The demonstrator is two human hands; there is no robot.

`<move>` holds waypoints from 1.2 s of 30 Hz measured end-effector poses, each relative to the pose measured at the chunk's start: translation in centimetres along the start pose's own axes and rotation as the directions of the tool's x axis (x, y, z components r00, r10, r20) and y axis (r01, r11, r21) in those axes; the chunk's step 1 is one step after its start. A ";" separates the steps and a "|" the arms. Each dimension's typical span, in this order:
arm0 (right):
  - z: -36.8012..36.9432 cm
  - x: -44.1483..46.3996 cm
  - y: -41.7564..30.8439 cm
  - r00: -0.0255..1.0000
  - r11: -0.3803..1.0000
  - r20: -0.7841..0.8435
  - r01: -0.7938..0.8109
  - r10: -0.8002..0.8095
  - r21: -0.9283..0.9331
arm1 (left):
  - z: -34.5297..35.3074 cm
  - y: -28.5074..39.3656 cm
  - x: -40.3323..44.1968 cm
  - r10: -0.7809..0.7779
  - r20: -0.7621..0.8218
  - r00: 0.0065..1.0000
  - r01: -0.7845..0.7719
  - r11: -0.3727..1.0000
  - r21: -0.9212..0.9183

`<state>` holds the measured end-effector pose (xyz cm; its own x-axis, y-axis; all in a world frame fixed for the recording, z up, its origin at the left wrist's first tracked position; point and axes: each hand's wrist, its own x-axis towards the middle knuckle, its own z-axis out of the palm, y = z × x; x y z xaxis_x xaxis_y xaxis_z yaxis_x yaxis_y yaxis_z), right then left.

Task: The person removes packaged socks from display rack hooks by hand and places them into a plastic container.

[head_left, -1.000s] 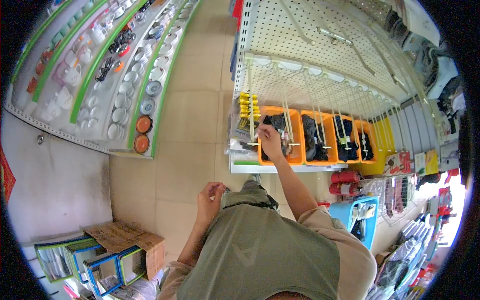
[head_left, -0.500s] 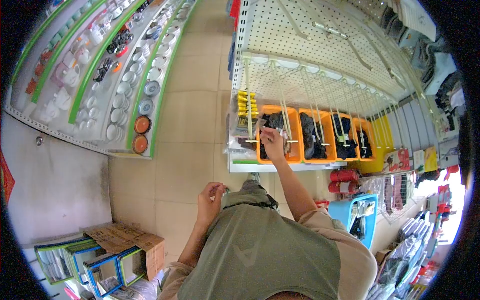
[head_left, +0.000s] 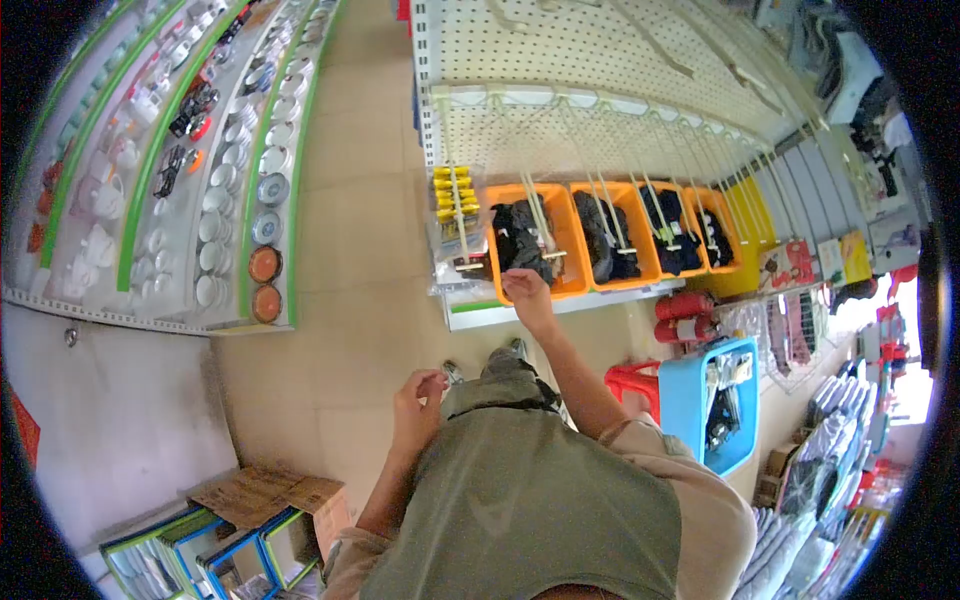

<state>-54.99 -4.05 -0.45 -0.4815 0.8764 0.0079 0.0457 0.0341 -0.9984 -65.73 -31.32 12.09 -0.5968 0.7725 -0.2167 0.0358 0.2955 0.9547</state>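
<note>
My right hand is at the front rim of the nearest orange bin, its fingers bent and loosely apart, with nothing visible in them. Dark folded fabric items fill that bin. I cannot tell whether my fingertips touch the rim. My left hand hovers above the floor in front of my body, fingers loosely curled and the thumb apart from them. No object shows in it. Yellow-topped packs hang on a hook to the left of the bins.
More orange bins continue to the right beneath long metal hooks on a pegboard. A blue basket and a red stool stand to my right. Shelves of dishes line the left; framed items and cardboard lie lower left.
My right hand has drawn back from over the first bin to its front edge. The view has shifted, so the shelf and bins sit further left. My left hand stays nearly the same.
</note>
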 end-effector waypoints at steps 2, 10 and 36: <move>-1.0 -1.5 -0.5 0.996 0.996 0.037 -0.076 0.078 -0.045 | 0.4 1.0 0.3 -0.062 0.026 0.998 0.063 0.998 -0.027; -9.3 -8.5 -1.8 0.957 0.962 -0.105 -0.271 0.271 0.014 | 6.3 2.9 1.5 0.011 0.246 0.969 -0.011 1.000 -0.002; -38.8 -40.7 1.6 0.258 0.880 -0.855 -0.292 0.450 0.375 | 45.1 12.0 -9.0 -0.064 0.987 0.151 -0.363 0.925 0.115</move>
<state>-1.38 -21.08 -0.22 0.6449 0.6517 -0.3992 -0.1477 -0.4062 -0.9018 -23.79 -9.35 16.33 0.6986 0.6518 -0.2951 0.3422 0.0579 0.9379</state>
